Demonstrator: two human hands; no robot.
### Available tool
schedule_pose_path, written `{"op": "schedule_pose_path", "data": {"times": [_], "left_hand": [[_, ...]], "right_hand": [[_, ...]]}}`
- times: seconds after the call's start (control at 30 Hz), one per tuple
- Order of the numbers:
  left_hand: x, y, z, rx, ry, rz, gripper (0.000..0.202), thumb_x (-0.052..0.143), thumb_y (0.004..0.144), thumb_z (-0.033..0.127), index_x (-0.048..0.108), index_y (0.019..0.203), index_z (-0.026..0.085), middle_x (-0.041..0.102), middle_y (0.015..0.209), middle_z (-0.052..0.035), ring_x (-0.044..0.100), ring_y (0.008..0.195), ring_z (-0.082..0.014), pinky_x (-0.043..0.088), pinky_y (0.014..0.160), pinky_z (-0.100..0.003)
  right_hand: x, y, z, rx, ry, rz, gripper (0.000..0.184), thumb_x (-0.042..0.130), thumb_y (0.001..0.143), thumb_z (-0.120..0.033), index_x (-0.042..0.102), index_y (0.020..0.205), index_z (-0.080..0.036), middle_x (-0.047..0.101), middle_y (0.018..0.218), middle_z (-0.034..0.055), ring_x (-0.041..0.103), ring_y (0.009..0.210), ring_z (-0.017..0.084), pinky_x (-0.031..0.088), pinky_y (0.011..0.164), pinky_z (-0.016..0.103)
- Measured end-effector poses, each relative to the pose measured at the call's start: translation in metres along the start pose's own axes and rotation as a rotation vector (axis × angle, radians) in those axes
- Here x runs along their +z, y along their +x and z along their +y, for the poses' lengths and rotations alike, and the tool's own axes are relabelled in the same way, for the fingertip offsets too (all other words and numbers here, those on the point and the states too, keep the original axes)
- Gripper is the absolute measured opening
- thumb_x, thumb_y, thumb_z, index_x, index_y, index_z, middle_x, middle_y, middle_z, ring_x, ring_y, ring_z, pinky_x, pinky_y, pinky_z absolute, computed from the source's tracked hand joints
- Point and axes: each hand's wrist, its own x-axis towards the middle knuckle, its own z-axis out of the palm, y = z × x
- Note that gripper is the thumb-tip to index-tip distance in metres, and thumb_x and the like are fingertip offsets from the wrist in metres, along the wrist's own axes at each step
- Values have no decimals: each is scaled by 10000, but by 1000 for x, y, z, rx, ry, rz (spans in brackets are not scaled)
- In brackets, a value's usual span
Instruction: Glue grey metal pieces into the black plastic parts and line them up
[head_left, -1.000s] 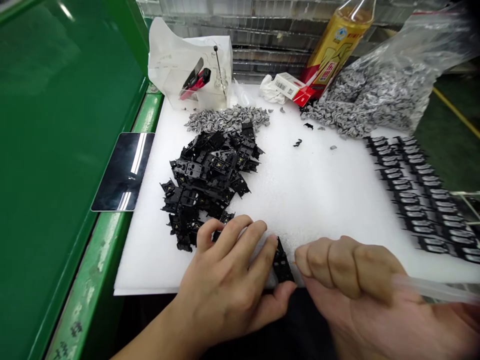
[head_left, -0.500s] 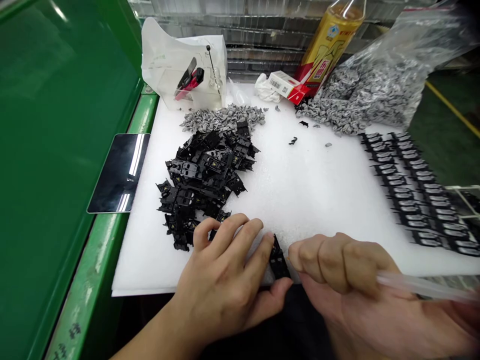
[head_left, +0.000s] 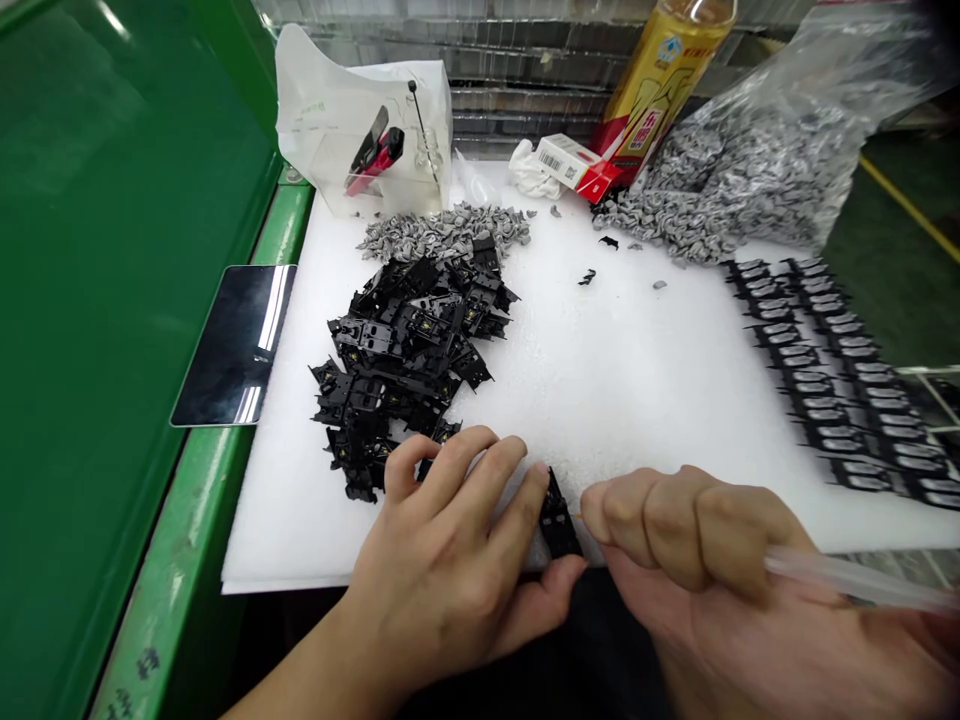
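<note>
At the near edge of the white board (head_left: 622,400), I see the black part (head_left: 559,525) just right of the left hand (head_left: 457,550), gripped between its index finger and thumb. The right hand (head_left: 697,540) is closed around a translucent stick (head_left: 862,582), close beside the part; I can't tell whether they touch.

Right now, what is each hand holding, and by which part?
Left hand: a black part, index finger near its far end, thumb at its near end. Right hand: a translucent stick, its gripped portion hidden.
</note>
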Motion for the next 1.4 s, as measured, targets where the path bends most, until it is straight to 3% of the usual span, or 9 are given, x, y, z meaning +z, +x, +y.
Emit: {"op": "schedule_pose_path", "data": {"times": [0.17,0.53,0.7,0.83,1.0,1.1,1.23,1.33,1.4], "left_hand": [[-1,-1,1,-7,5,-12,425,708,975,473,761,1223,133,763,1243,-124,651,1188,-319,344,1005,-485],[-1,0,1,-15,1,-19,421,692,988,487,750,1228,146,762,1236,-113,656,1181,-311,358,1008,-488],[-1,-2,1,-11,-5,-7,420,694,987,476,741,1240,145,755,1252,-119,655,1195,-323,354,1006,-500],[-2,-4,1,-2,14,-1,417,669,996,457,722,1262,140,747,1256,-118,643,1200,-326,354,993,-496],[-3,-5,-1,15,41,23,414,654,995,470,712,1251,151,734,1251,-108,633,1195,-318,351,1002,-494],[-2,-7,-1,27,68,53,445,666,975,504,706,1256,162,729,1244,-94,627,1186,-303,360,1004,-478],[7,-10,-5,70,113,135,461,679,921,534,714,1184,158,726,1140,-90,630,1101,-285,383,969,-461],[16,-12,-9,123,184,170,488,666,917,586,710,1134,150,706,1057,-80,622,1036,-269,384,929,-445],[22,-13,-12,148,230,223,500,632,936,631,704,1080,157,685,995,-69,612,979,-257,379,888,-432]], "right_hand": [[6,2,-2,-43,1,57,718,625,761,-850,279,563,-254,176,459,-33,277,423,192,280,456,451],[-8,-3,0,-13,-70,-41,682,489,871,-870,344,608,-257,302,520,0,377,482,236,339,507,489],[-8,-2,-17,9,-189,-115,634,594,917,-775,401,619,-250,358,515,-1,365,471,216,342,511,463],[3,36,-47,-91,-278,-91,588,590,906,-784,432,662,-273,353,578,-10,402,543,238,470,653,528],[20,105,-44,-207,-662,-241,720,183,1023,-743,615,695,-270,642,908,116,610,1003,354,452,1000,593],[17,116,-33,-190,-770,-270,592,321,1072,-655,753,981,-260,731,1110,108,621,1183,352,413,1103,567],[7,125,-50,-452,-802,-254,643,108,1098,-608,628,1335,-311,676,1290,131,652,1175,325,540,903,496],[20,165,-67,-675,-948,-315,295,390,1114,-445,594,1291,-327,642,908,51,637,744,233,494,615,370],[44,202,-69,-732,-1077,-408,198,569,1063,-390,654,1207,-284,630,825,31,592,670,212,456,588,349]]}}
